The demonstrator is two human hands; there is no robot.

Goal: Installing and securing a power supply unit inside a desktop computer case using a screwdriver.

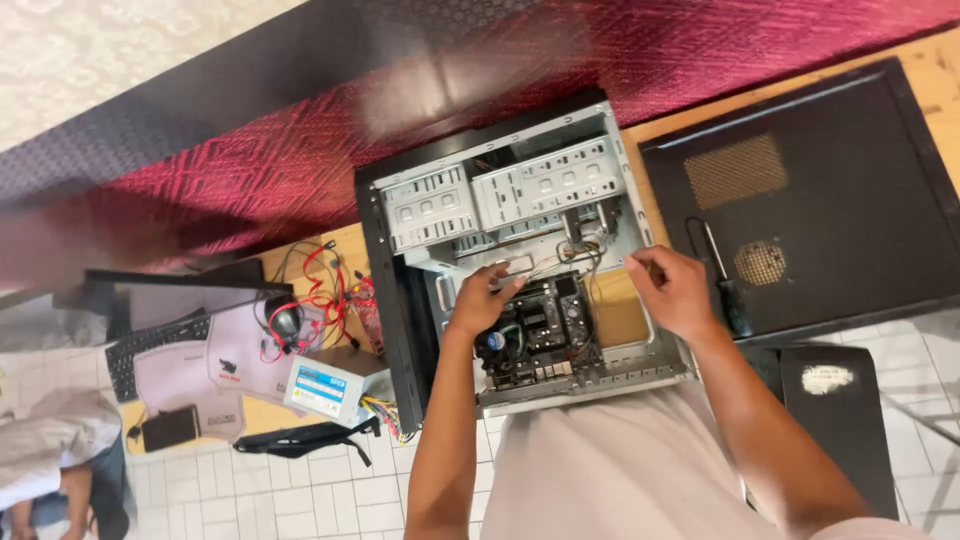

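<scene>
Grey sheet metal lines the open computer case [520,250], which lies on its side on the wooden bench [940,80] with its open face up, reaching from the bench's middle to its near edge. Both of the person's bare forearms come up from the bottom of the view and reach into it. The left hand [480,300] is bent at the wrist, fingers curled down onto the upper left corner of the one motherboard [540,330], which sits in the case's near half; whether the fingers pinch anything there is not clear. The right hand [675,290] hovers over the case's right rim, thumb and forefinger closed together on a thin strand of the wiring [580,250] that runs from the board toward the two drive bays [500,200].

One black side panel [800,200] lies flat at the bench's right end, just beside the case, and one screwdriver [725,285] with a black handle rests along the panel's left edge, close to the right hand. On the bench's left part sit one power supply [325,385] with its bundle of coloured leads, near the near edge, one keyboard [150,350] on a pale mat [220,360], and a tangle of red and black cables [310,300]. Another person's sleeve [50,440] shows at the lower left, well apart from the case.
</scene>
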